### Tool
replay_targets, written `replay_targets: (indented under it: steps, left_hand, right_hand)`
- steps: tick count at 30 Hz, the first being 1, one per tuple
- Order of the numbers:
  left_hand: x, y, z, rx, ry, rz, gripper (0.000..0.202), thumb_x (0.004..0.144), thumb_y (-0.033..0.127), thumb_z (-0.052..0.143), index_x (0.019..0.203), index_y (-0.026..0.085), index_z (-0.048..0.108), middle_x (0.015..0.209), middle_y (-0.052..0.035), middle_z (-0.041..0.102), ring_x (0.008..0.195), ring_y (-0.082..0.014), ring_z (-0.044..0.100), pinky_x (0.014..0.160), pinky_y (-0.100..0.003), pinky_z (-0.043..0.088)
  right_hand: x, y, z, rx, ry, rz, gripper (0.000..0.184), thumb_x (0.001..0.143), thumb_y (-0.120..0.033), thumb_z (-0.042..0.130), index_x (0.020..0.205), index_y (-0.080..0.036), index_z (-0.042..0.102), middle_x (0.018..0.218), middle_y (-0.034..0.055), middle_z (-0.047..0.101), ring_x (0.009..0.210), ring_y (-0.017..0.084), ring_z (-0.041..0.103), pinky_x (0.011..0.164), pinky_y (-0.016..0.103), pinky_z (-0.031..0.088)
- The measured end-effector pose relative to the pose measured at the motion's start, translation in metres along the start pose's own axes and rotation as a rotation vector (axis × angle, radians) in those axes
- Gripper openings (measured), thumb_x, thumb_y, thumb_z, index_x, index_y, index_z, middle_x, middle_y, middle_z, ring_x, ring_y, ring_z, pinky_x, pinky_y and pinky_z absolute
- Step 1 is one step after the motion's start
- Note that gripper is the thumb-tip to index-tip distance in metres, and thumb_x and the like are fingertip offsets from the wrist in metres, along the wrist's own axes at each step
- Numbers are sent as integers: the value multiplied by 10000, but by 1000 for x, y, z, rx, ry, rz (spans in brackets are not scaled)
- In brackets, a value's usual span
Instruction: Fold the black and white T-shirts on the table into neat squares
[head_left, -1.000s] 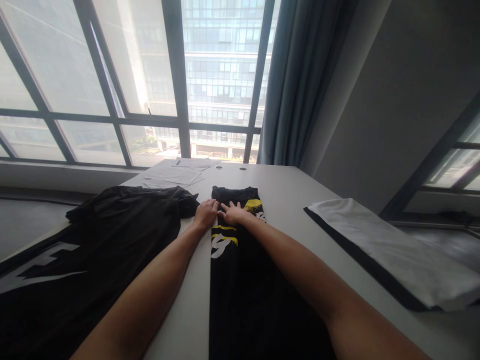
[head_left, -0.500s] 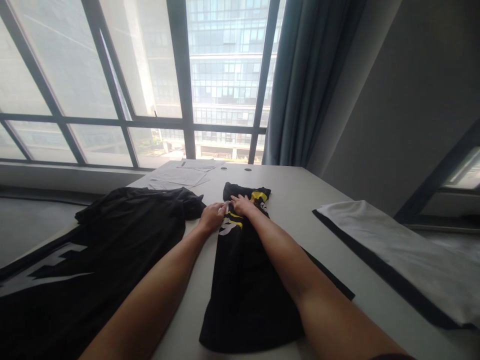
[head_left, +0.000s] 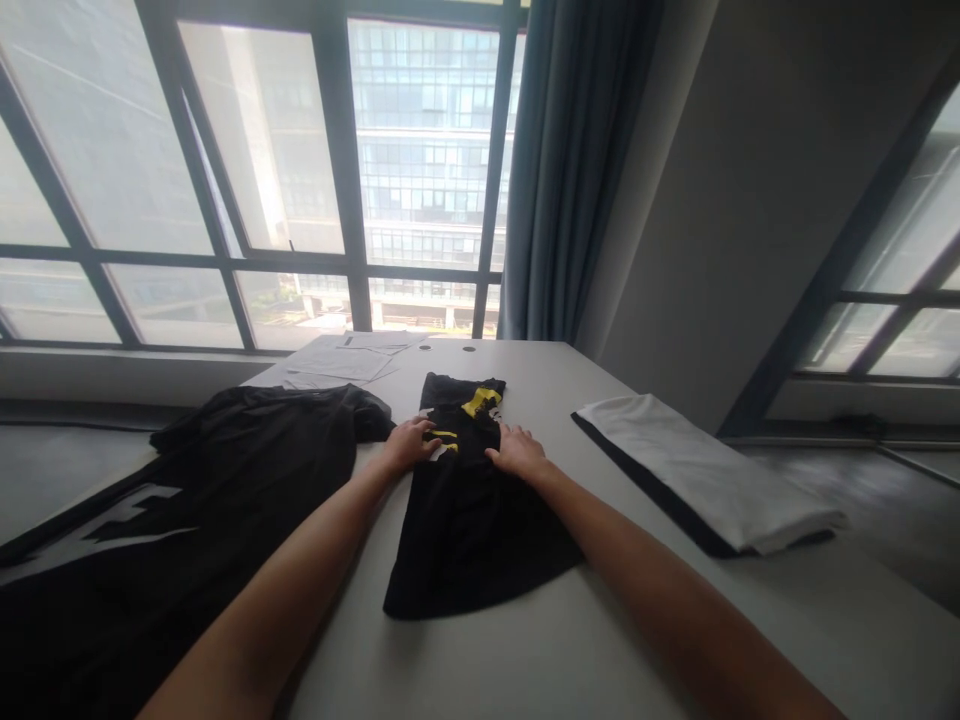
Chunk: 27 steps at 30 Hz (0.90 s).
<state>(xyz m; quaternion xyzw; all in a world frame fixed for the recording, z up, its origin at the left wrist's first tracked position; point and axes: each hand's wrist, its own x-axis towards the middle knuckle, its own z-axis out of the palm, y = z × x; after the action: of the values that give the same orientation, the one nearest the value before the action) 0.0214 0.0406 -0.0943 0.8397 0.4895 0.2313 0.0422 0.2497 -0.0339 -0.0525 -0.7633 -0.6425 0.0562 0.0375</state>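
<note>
A black garment with yellow and white print (head_left: 465, 510) lies folded lengthwise on the white table (head_left: 600, 640), its far end toward the window. My left hand (head_left: 409, 442) rests on its left edge, fingers curled against the cloth. On the garment's right edge lies my right hand (head_left: 516, 450), flat with fingers spread. Both hands are set near the printed upper part, one on each side.
A larger black garment with a white graphic (head_left: 180, 500) is spread at the left, hanging over the table edge. A folded white and black cloth (head_left: 697, 470) lies at the right. Loose papers (head_left: 352, 358) sit at the far end by the window and curtain.
The garment has been pulled toward me and shortened, its near end now showing on the table. My hands have moved apart to its two side edges.
</note>
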Motion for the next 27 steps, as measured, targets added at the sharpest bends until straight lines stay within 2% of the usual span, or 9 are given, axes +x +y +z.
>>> replay_targets:
  steps: [4,8,12,14,17,20,23,27]
  left_hand:
    - [-36,25,-13,35,-93,26,408,891,483,590,1229,273,680,1430,-69,572,1301,-276,544,1112,-398,402]
    - [-79,48,-30,31,-183,39,377,921,454,530,1222,286,683,1453,-49,557,1327,-263,520,1134,-403,375]
    - [-119,69,-51,77,-287,45,501,910,486,535,1352,258,598,1506,-73,498,1365,-271,477,1149,-391,352]
    - [-138,81,-61,74,-283,23,522,928,525,484,1364,260,589,1506,-71,495,1365,-279,472,1128,-387,375]
    - [-163,103,-77,85,-226,-20,532,923,613,424,1213,258,693,1403,-79,579,1298,-295,527,1051,-372,442]
    - [-182,121,-88,139,-249,-67,561,809,675,564,1108,230,728,1228,-110,666,1144,-309,622,945,-360,499]
    - [-195,130,-95,190,-332,-140,485,762,527,681,1128,210,712,1172,-128,697,1084,-315,646,879,-358,514]
    - [-201,136,-101,171,-317,-169,295,804,307,623,1053,209,747,1095,-110,731,1034,-283,668,840,-325,505]
  right_hand:
    - [-37,24,-13,48,-26,18,608,856,-416,635,1405,-183,514,1351,153,605,1229,296,580,955,358,482]
    - [-68,42,-25,67,-36,17,438,801,-366,690,1190,-165,690,1231,145,686,1144,290,639,872,314,503]
    - [-100,61,-31,151,-89,-25,431,733,-374,777,1092,-137,744,1156,139,719,1075,259,668,826,259,496]
    - [-115,69,-33,145,-104,-19,433,695,-340,808,1071,-134,754,1124,130,731,1037,248,678,789,247,495]
    - [-135,77,-34,102,-86,3,320,706,-259,762,994,-121,774,1023,127,749,954,244,695,705,242,483]
    - [-150,84,-35,139,15,-1,279,715,-198,690,973,-139,779,958,110,754,914,231,697,673,229,465]
    - [-163,93,-38,158,105,18,334,684,-162,680,1005,-172,775,980,95,751,945,229,692,692,221,466]
    - [-174,100,-40,62,15,35,329,639,-178,742,965,-198,777,979,90,747,959,242,691,708,237,481]
